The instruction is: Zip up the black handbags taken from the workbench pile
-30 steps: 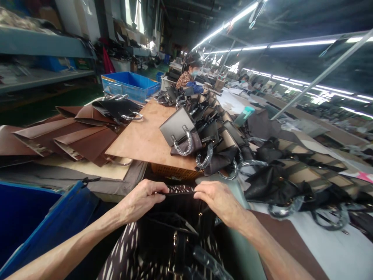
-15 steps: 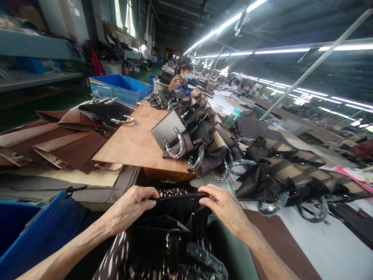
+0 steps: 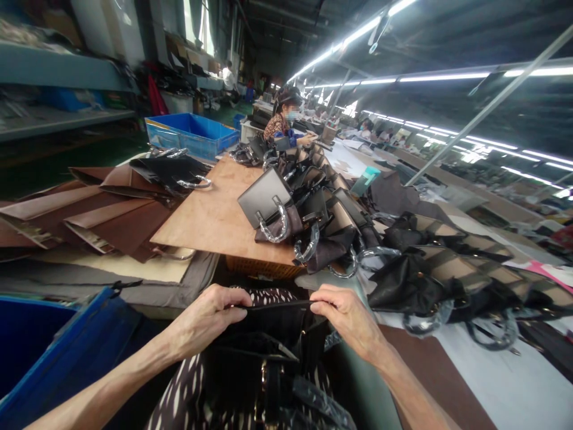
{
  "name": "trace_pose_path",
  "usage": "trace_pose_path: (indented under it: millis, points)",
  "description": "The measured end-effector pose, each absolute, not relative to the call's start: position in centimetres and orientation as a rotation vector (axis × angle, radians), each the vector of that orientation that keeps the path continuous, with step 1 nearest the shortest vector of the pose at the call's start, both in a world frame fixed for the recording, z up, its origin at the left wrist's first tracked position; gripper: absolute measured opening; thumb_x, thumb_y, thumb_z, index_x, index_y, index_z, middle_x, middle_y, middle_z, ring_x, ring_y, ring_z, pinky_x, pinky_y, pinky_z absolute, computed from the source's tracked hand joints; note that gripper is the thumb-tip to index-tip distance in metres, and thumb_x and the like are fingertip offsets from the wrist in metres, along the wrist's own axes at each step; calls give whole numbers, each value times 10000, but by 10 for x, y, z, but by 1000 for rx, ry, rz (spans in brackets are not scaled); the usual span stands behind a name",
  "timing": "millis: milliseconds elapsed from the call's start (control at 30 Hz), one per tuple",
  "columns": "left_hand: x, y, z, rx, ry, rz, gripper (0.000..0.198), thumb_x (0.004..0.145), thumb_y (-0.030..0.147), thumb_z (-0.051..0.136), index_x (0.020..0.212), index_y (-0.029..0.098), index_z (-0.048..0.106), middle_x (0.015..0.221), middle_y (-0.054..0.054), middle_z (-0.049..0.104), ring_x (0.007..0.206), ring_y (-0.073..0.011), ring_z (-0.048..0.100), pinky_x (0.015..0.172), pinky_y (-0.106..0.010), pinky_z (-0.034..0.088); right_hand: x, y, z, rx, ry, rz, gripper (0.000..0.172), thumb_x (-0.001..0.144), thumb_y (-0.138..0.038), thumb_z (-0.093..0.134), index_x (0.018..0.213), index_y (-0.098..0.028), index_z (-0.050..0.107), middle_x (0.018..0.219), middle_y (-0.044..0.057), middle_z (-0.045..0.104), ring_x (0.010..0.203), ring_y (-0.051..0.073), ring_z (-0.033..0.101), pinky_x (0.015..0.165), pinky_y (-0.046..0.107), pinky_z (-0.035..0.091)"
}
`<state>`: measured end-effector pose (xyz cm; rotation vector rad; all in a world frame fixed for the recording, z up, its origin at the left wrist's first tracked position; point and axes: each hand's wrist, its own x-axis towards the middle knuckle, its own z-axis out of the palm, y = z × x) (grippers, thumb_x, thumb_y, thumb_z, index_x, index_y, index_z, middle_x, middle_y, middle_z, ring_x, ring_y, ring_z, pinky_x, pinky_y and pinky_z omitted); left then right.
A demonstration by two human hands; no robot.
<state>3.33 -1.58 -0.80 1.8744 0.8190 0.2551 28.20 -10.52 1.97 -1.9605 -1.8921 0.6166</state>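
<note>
A black handbag (image 3: 237,376) rests on my lap, its mouth facing up and its wrapped handle hanging toward me. My left hand (image 3: 219,310) pinches the bag's far top edge at the left, thumb against fingers. At the right end of that same edge, my right hand (image 3: 340,313) grips it between thumb and fingers. Between the two hands the edge is drawn fairly straight. The bag's inside is dark, and its details cannot be made out.
Ahead, a wooden board (image 3: 219,209) bears a heap of handbags (image 3: 313,209). More black-and-tan bags (image 3: 430,275) lie on the right-hand table. Brown bag pieces (image 3: 102,215) are stacked at left. Blue bins (image 3: 45,352) stand near and far. A co-worker (image 3: 282,122) sits beyond the board.
My right hand's thumb and fingers have closed more tightly on the bag's edge, and the edge looks straighter. The view has shifted slightly, moving the surroundings a little to the right.
</note>
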Motion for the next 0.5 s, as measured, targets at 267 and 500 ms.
trace_pose_path:
  millis: [267, 500]
  points:
    - [33, -22, -9, 1827, 818, 338, 183, 723, 207, 411, 756, 157, 584, 594, 51, 432, 578, -102, 377, 559, -200, 276, 237, -106, 39, -1928, -2273, 342, 178, 854, -219, 431, 953, -233, 579, 943, 28, 604, 873, 185, 540, 766, 309, 381]
    - [39, -29, -19, 1855, 841, 468, 136, 613, 102, 383, 717, 188, 373, 579, 64, 429, 585, -98, 388, 533, -180, 272, 181, -79, 3, -2081, -2499, 242, 128, 726, -158, 535, 826, -198, 606, 783, 50, 654, 771, 241, 605, 672, 334, 459]
